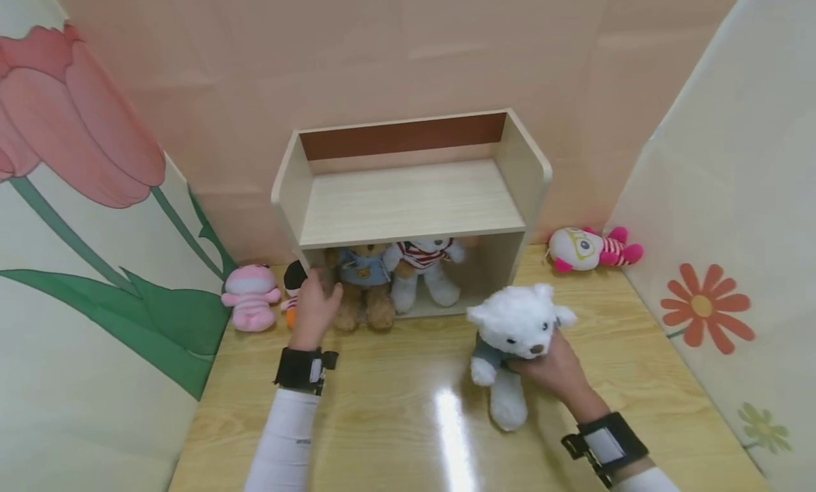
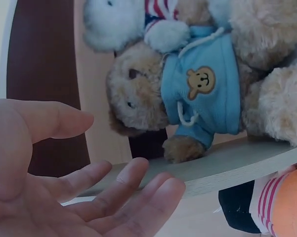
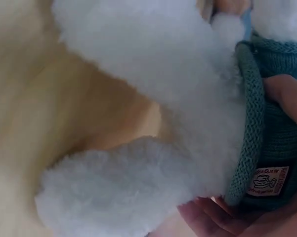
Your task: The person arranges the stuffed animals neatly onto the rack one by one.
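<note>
My right hand (image 1: 553, 368) grips a white teddy bear (image 1: 518, 322) round its body, in front of the shelf's right side. In the right wrist view its teal knitted sweater (image 3: 274, 133) is between my thumb and fingers, and its white legs hang free. My left hand (image 1: 316, 304) is at the left side panel of the wooden shelf (image 1: 408, 202), fingers spread and relaxed. Beside it, inside the lower compartment, sits a brown teddy bear (image 2: 202, 84) in a blue hoodie. Next to that is a white plush toy (image 1: 423, 272) in a red-striped top, its head partly hidden by the upper board.
A pink plush doll (image 1: 251, 299) and a black-and-orange doll (image 1: 293, 294), partly covered by my left hand, stand left of the shelf. A pink-and-white doll (image 1: 593, 250) with yellow glasses lies at the back right. Walls border the wooden table (image 1: 382, 407).
</note>
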`<state>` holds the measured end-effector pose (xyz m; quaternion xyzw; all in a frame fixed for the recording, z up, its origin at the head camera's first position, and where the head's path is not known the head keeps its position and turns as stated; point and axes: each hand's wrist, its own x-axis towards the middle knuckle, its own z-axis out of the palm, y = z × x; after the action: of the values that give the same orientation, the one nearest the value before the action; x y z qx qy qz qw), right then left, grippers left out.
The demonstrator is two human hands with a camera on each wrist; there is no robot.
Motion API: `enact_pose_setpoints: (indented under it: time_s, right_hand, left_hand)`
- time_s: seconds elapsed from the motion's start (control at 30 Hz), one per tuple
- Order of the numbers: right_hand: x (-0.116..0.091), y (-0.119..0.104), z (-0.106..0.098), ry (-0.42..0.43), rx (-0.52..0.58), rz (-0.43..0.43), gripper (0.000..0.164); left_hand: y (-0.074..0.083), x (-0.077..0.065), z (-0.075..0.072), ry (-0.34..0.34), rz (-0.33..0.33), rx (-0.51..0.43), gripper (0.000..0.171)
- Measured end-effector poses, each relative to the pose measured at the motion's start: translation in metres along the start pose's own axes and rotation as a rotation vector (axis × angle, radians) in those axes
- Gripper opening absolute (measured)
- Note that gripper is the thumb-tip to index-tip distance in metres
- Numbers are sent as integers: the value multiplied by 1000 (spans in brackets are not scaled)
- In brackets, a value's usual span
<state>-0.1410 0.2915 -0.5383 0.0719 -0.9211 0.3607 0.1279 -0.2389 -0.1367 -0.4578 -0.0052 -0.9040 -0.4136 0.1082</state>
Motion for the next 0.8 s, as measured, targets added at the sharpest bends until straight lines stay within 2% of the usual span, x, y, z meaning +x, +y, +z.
enact_pose_setpoints:
  time_s: [0.13,0.27,0.4,0.5,0.6,0.7,0.8]
  right_hand:
    - [29,-18,28,-5,83,-3,80]
    - [60,-30,53,2,174,-52,81]
    - [94,-35,75,45,207,-78,83]
    - [113,-36,80,112,121,-42,84]
    - [128,-38,87,179,62,-3,87]
    - [137,-42,95,230,59,44,88]
    - [140,-45,99,263,40,114,86]
  left_hand:
    - [5,-2,2,-11,15,30,50]
    - [15,0,18,-55,59,65,49]
    - [33,2,48,-182,76,84,52]
    - [51,8,82,-314,129,100,48]
    - [59,20,110,-408,201,151,44]
    - [62,31,128,-441,228,155,41]
    - [63,41,137,-433,223,115,41]
